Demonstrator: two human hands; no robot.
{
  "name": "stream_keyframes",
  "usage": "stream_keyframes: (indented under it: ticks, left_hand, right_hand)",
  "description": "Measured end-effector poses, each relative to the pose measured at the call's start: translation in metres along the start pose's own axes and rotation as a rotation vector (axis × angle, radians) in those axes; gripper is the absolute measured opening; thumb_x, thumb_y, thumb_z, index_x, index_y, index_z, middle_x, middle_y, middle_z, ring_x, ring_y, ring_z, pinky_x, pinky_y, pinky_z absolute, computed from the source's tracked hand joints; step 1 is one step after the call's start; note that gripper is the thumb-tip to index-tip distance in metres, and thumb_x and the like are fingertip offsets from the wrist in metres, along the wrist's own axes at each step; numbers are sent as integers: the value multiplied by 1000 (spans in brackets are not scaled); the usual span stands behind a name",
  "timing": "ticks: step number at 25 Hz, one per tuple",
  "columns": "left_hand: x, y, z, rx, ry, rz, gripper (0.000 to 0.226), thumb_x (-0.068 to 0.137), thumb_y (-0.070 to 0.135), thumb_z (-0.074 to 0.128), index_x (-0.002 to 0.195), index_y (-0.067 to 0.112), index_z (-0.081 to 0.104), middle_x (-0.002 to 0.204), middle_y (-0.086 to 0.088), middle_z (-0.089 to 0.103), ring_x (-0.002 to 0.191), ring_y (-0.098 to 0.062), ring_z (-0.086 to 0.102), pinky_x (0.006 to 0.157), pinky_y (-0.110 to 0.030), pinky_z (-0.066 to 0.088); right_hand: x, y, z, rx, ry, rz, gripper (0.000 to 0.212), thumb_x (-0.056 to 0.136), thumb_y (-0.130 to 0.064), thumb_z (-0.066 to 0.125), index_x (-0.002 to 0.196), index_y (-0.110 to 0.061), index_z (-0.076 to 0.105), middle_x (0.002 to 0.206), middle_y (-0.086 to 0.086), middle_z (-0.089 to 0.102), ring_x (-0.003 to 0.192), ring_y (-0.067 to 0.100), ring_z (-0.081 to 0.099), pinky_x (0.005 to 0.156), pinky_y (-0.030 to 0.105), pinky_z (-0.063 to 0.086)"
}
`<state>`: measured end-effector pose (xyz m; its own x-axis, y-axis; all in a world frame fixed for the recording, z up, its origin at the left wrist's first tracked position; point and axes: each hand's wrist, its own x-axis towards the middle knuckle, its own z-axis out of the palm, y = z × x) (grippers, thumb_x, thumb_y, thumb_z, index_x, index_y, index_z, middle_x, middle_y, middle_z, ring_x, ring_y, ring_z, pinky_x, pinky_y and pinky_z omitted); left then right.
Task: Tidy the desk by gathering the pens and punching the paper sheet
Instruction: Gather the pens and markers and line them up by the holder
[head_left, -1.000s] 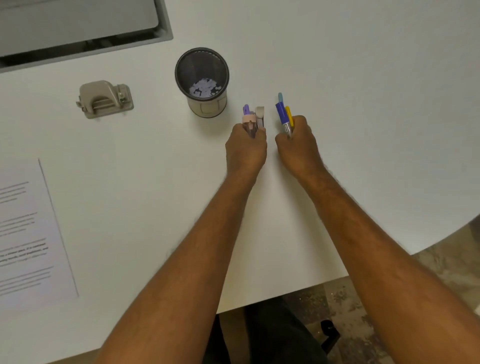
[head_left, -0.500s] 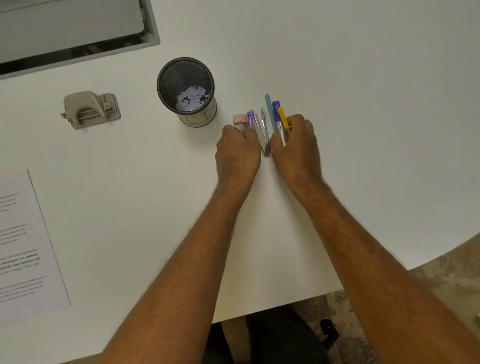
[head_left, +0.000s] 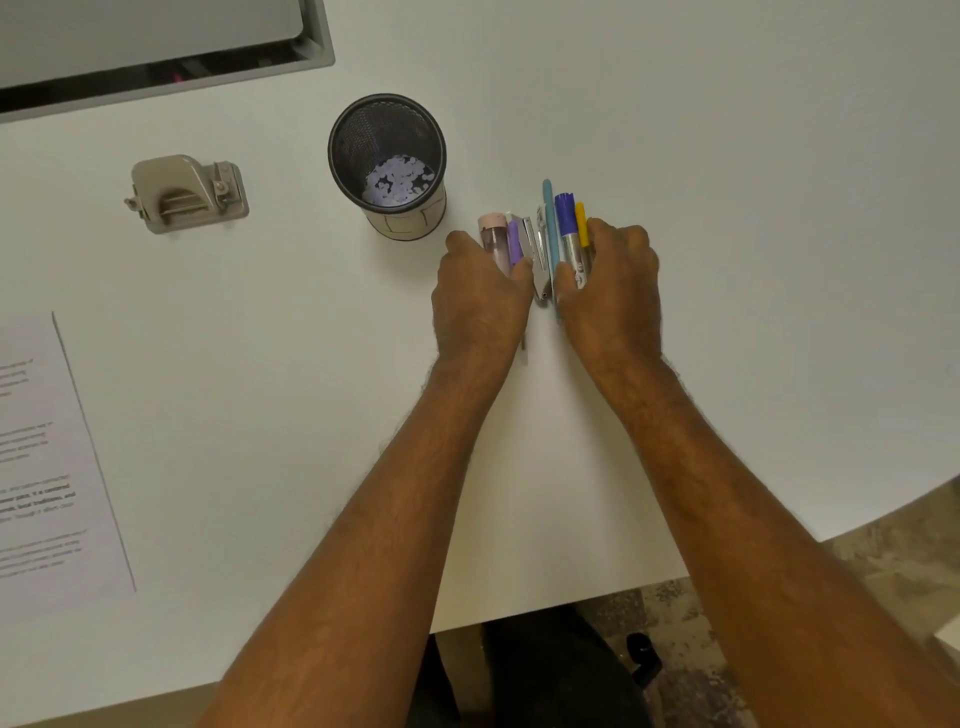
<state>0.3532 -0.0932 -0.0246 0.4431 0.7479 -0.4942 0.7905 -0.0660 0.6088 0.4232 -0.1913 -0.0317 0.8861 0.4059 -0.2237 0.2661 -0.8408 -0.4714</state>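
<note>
Two hands, left hand (head_left: 480, 296) and right hand (head_left: 613, 291), grip the pens (head_left: 540, 241) from both sides on the counter (head_left: 727, 208), hiding their near ends; the paper sheet (head_left: 52, 467), cut off left, has unreadable print.

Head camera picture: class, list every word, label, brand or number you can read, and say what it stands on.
Paper sheet: several lines of printed text, some bold, all too blurred to read.
Mesh pen cup: no readable label.
Hole punch: no marking can be read.
Pens between the two hands: no print legible.
So no text here can be quoted.
</note>
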Motion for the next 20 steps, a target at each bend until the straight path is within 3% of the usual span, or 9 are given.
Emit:
stream_keyframes:
  ticks: [5,12,17,20]
  left_hand:
    - [1,-3,-1,44,27,18,55,97,46,68,134,10,48,121,-7,60,93,-15,52,71,-26,39]
    - [3,-5,-1,33,29,13,53,97,40,70,134,10,48,122,-7,61,92,-15,51,75,-27,40]
    - [3,-7,-1,17,21,37,51,97,40,70,132,10,47,117,-5,61,93,-15,53,75,-27,41]
    - [-1,-8,-2,44,26,65,50,98,40,69,132,11,47,112,-1,56,91,-13,51,64,-19,36]
  right_hand:
    - [1,-2,1,-26,-25,9,61,100,-33,67,153,-15,43,137,10,50,126,20,50,93,33,55]
    - [1,-5,3,-33,-36,13,63,99,-33,69,154,-16,41,139,9,48,128,19,49,95,32,55]
    - [2,-3,4,-50,-36,15,63,100,-33,67,154,-15,41,139,10,49,128,20,49,97,33,54]
    - [1,-2,4,-48,-38,17,66,99,-35,68,155,-16,39,140,10,49,128,19,50,96,33,55]
